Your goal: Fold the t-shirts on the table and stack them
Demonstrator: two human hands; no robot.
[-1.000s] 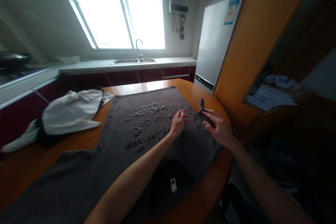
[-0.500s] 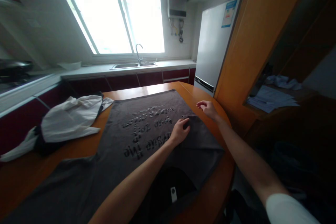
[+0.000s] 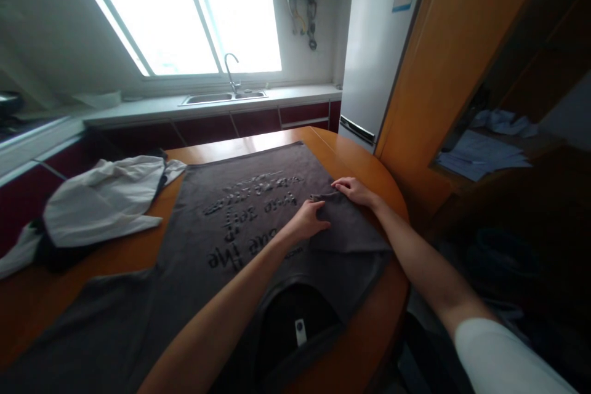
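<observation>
A dark grey T-shirt [image 3: 184,234] with dark lettering lies spread over the wooden table, its neck opening and white label toward me. At the right its sleeve [image 3: 353,231] makes a raised fold. My left hand [image 3: 307,221] rests by this fold, thumb apart from the fingers, fingertips touching the cloth. Just beyond it, my right hand [image 3: 354,189] lies on the sleeve's far edge with its fingers stretched out.
A white and black garment [image 3: 106,197] lies at the table's left. The table's rounded edge [image 3: 397,188] runs along the right. Behind are a counter with a sink [image 3: 210,98] and a fridge [image 3: 373,43]. Papers [image 3: 480,154] sit on a shelf at the right.
My right hand has moved left from above the bare table onto the sleeve edge. My left hand's thumb has spread from its fingers. The view has tilted down slightly.
</observation>
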